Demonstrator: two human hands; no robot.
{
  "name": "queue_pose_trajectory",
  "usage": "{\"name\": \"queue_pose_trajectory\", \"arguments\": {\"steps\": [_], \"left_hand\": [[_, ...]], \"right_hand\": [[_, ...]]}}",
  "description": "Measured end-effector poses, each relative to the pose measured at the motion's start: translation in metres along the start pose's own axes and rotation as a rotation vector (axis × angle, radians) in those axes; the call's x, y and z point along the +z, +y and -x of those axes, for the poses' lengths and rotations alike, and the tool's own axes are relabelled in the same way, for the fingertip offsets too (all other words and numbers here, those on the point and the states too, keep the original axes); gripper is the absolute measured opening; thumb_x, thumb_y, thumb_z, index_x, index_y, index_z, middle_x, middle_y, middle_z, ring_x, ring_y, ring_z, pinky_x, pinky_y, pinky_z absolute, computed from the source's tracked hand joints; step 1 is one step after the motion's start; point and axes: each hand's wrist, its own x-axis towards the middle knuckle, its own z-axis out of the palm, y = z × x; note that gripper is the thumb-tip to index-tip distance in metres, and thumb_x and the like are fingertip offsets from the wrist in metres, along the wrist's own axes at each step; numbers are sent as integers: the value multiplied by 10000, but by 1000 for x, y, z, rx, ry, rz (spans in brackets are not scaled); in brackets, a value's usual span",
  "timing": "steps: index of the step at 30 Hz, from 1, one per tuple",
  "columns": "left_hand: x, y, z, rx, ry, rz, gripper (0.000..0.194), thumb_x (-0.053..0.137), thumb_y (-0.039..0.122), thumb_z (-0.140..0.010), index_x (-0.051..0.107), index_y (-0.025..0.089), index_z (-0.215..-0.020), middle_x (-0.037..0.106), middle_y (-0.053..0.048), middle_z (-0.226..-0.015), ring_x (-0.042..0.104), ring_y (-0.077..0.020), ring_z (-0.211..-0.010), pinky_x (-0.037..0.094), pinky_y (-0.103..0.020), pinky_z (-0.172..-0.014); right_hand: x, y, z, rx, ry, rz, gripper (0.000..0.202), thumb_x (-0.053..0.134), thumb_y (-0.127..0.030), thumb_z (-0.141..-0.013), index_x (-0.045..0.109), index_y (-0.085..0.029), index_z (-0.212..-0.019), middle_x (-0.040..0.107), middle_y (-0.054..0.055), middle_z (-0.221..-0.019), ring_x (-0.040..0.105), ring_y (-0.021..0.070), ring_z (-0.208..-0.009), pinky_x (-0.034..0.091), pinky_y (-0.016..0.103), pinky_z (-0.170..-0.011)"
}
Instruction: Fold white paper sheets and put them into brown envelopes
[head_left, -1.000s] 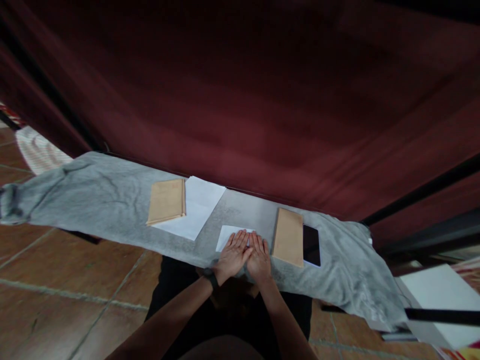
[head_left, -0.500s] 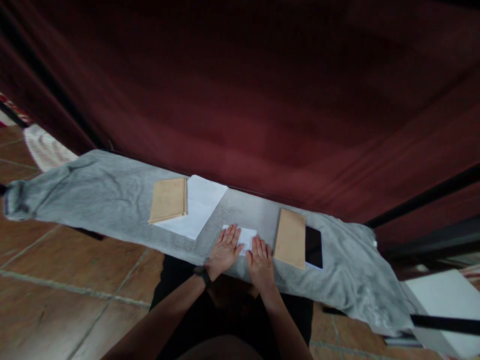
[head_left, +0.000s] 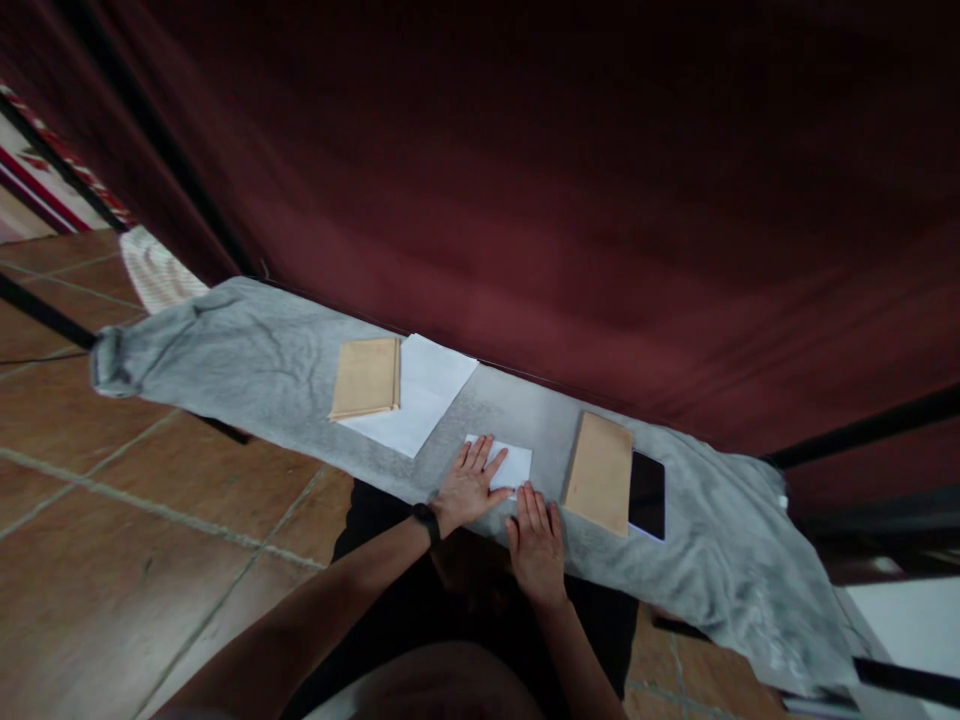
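A small piece of white paper (head_left: 516, 464), apparently folded, lies on the grey cloth in front of me. My left hand (head_left: 469, 486) rests open on its left part, fingers spread and thumb along the near edge. A dark band circles that wrist. My right hand (head_left: 536, 540) lies open at the paper's near right corner, fingertips at the edge and most of the hand on the cloth. To the right is a flat brown cardboard-like piece (head_left: 600, 472). Left of the paper, a tan envelope-like packet (head_left: 367, 378) overlaps larger white sheets (head_left: 435, 385).
The grey cloth (head_left: 262, 350) covers a narrow table. A dark-screened tablet or phone (head_left: 649, 495) sits partly under the brown piece. Behind the table hangs a dark red curtain (head_left: 525, 270). Tiled floor (head_left: 187, 520) shows at the left, with dark poles on both sides.
My right hand has slid from the paper's right side down to its near right corner. The left hand stays flat on the paper. The whole view has shifted and tilted slightly.
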Motion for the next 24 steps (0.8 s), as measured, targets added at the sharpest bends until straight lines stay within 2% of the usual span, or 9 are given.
{"name": "queue_pose_trajectory", "arguments": {"steps": [4,13,19,24], "left_hand": [[2,0,1,4,14,-7,792,422,715,-912,378,209,-1519,281,-145,-1622,260,-328,-1489,133,-517,-1212],[-5,4,1,-35,-43,-31,790,410,710,-917,369,209,-1526,291,-153,-1616,248,-307,-1498,137,-497,-1216],[-2,3,0,-23,-25,-34,772,432,691,-919,380,212,-1522,301,-150,-1613,267,-314,-1488,144,-497,-1214],[-1,1,-1,-11,-20,-59,691,473,591,-944,385,221,-1520,309,-141,-1611,291,-311,-1478,159,-495,-1212]], "right_hand": [[0,3,6,-2,0,14,531,337,-379,-1050,375,-131,-1518,483,151,-1499,440,278,-1390,267,507,-1174],[-7,3,13,3,9,44,512,341,-379,-1058,406,-114,-1491,504,155,-1483,429,266,-1392,300,486,-1159],[-9,-7,-8,5,-22,1,502,313,-340,-1062,393,-109,-1501,455,155,-1520,404,270,-1416,307,489,-1159],[1,-14,-31,-15,-19,-28,479,327,-328,-1058,467,-102,-1456,484,151,-1498,419,266,-1409,304,484,-1169]]}}
